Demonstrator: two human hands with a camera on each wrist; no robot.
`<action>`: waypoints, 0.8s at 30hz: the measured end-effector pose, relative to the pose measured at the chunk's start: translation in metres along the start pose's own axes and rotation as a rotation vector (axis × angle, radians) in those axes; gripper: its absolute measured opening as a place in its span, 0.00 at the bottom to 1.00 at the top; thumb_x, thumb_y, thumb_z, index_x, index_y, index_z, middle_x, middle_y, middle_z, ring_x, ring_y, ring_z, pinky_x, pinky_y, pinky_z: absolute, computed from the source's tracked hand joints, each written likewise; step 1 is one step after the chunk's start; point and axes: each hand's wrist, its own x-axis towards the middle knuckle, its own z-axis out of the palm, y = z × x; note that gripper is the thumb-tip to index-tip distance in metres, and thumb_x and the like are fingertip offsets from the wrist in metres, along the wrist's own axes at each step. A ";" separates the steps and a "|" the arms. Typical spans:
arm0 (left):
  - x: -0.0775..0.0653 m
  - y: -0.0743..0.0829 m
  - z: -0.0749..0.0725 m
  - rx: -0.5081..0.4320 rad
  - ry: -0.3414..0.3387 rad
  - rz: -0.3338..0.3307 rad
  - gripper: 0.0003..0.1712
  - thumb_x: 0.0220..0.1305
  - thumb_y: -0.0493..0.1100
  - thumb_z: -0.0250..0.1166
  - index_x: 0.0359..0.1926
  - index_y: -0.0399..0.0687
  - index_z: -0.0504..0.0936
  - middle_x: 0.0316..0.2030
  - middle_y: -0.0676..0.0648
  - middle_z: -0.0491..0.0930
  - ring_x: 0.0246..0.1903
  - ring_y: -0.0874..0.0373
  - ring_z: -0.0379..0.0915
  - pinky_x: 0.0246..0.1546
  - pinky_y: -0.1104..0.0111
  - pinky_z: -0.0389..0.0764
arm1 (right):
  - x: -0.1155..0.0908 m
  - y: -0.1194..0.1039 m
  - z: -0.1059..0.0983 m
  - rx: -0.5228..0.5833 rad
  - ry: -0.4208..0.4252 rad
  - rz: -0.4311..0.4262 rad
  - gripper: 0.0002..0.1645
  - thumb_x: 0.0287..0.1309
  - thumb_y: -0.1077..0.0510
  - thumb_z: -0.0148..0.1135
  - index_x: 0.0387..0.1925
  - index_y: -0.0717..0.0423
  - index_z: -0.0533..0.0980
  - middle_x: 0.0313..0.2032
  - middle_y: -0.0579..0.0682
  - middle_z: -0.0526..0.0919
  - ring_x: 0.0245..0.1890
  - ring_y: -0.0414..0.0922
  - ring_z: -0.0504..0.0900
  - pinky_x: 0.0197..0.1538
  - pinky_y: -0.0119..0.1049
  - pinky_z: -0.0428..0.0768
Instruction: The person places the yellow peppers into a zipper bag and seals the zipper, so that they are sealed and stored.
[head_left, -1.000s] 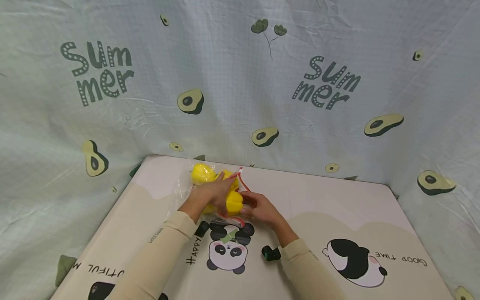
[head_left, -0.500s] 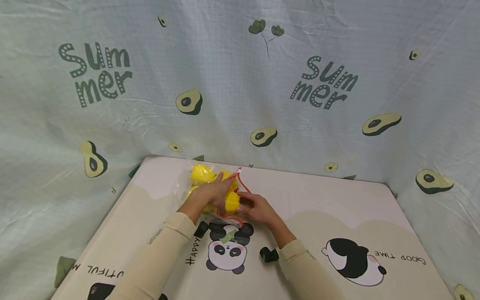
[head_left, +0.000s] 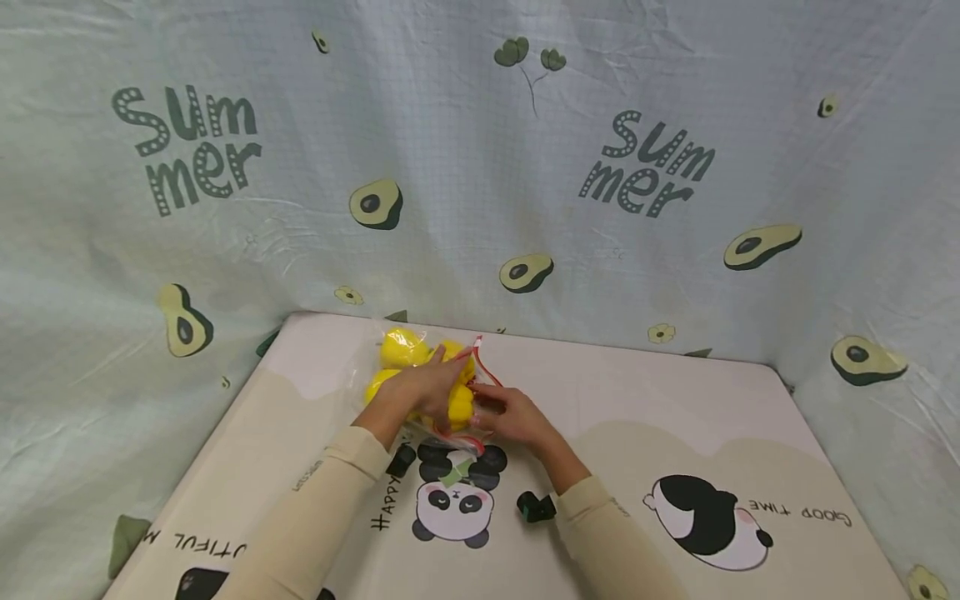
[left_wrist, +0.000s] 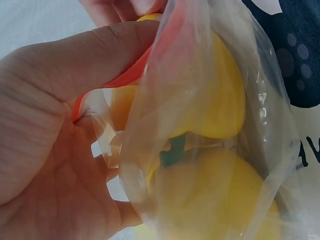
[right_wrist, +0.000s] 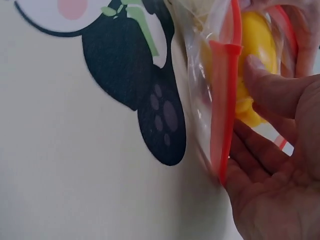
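A clear zip bag [head_left: 486,367] with a red zip edge lies at the back left of the table. My left hand [head_left: 429,390] holds its mouth spread, thumb against the red edge in the left wrist view. Inside the bag are several yellow bell peppers [head_left: 403,347]; one shows a green stem [left_wrist: 172,151] through the plastic. My right hand [head_left: 519,417] grips another yellow bell pepper [right_wrist: 260,42] at the bag's mouth, its thumb on the pepper. In the head view, the left hand covers part of the bag.
Two small black-green objects lie near the wrists, one black object [head_left: 401,460] by the left and one dark green object [head_left: 536,507] by the right. The table [head_left: 600,375] has printed pandas and lettering. Behind it hangs an avocado-print curtain [head_left: 450,167].
My right hand has moved slightly left, taking the bell pepper deeper into the bag's mouth. A yellow pepper inside the bag has shifted left and shows more. The left hand stays nearly still.
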 end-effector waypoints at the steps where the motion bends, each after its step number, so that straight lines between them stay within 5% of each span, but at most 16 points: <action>1: 0.000 0.000 0.001 0.001 0.000 0.001 0.72 0.46 0.43 0.86 0.84 0.58 0.48 0.84 0.42 0.47 0.85 0.43 0.37 0.72 0.40 0.71 | -0.001 0.000 0.000 0.021 -0.002 0.006 0.35 0.63 0.51 0.73 0.71 0.47 0.76 0.67 0.53 0.81 0.65 0.53 0.80 0.72 0.54 0.77; 15: 0.000 0.000 0.002 -0.001 0.017 0.032 0.73 0.45 0.43 0.86 0.84 0.59 0.48 0.85 0.47 0.46 0.85 0.43 0.34 0.73 0.36 0.67 | 0.002 -0.016 0.005 0.021 0.019 0.131 0.36 0.61 0.48 0.74 0.70 0.45 0.76 0.70 0.55 0.78 0.67 0.55 0.76 0.73 0.59 0.73; 24: -0.002 -0.001 0.003 -0.023 0.015 0.020 0.72 0.46 0.42 0.85 0.84 0.59 0.49 0.85 0.45 0.45 0.85 0.42 0.35 0.74 0.37 0.66 | 0.002 -0.016 0.007 0.095 0.013 0.171 0.33 0.63 0.48 0.72 0.69 0.43 0.77 0.68 0.54 0.80 0.63 0.52 0.78 0.70 0.55 0.78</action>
